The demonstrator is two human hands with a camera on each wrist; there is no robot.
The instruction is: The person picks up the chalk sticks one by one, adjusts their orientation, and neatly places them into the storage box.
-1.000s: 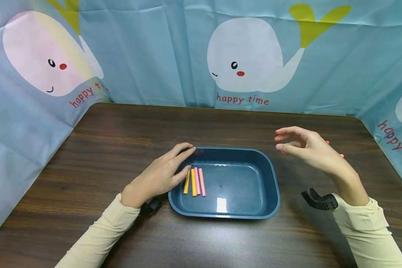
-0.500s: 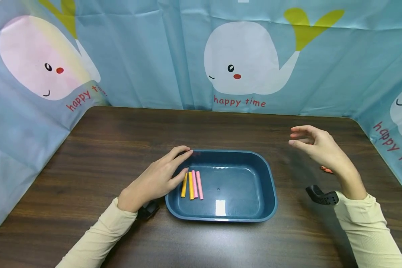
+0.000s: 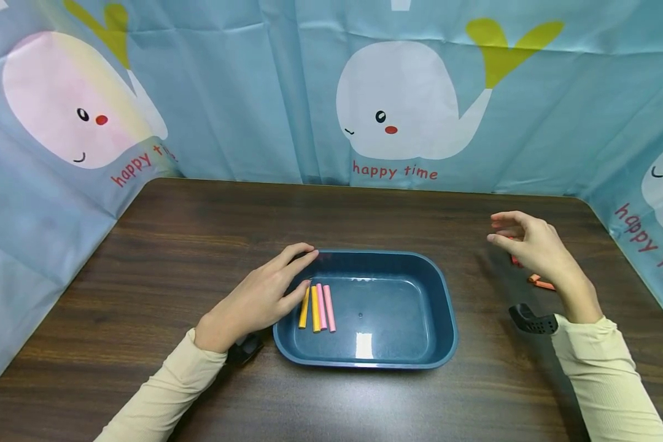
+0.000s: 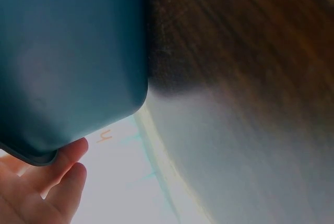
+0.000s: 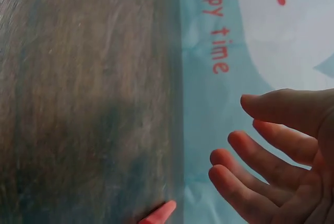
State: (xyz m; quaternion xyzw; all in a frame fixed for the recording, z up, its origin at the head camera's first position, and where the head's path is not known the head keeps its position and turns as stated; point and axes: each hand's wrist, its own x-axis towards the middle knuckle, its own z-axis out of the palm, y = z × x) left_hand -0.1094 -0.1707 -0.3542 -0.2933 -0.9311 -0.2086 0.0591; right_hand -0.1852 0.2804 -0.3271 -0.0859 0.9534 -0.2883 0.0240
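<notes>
My left hand (image 3: 259,294) grips the back left corner of a dark blue plastic tray (image 3: 447,307), its thumb over the left rim. In the left wrist view, fingertips (image 4: 73,177) show at the corner of the tray (image 4: 78,62). Two yellow chalk sticks (image 3: 316,310) and two pink chalk sticks (image 3: 329,310) lie side by side inside, near that thumb. Over the table at the right hovers my right hand (image 3: 536,245), fingers loosely bent and apart, holding nothing. Beneath and beside it lie orange sticks (image 3: 544,285) and red sticks (image 3: 515,260), partly hidden by the hand.
The dark wood-grain table (image 3: 199,245) is backed by a light blue curtain (image 3: 226,110) printed with whales. A black wrist mount (image 3: 532,320) sits under the right wrist. One red stick (image 5: 159,213) shows low in the right wrist view.
My right hand has moved right, away from the tray and over the red and orange sticks, which show more now. The left hand stays on the tray; the view has shifted slightly.
</notes>
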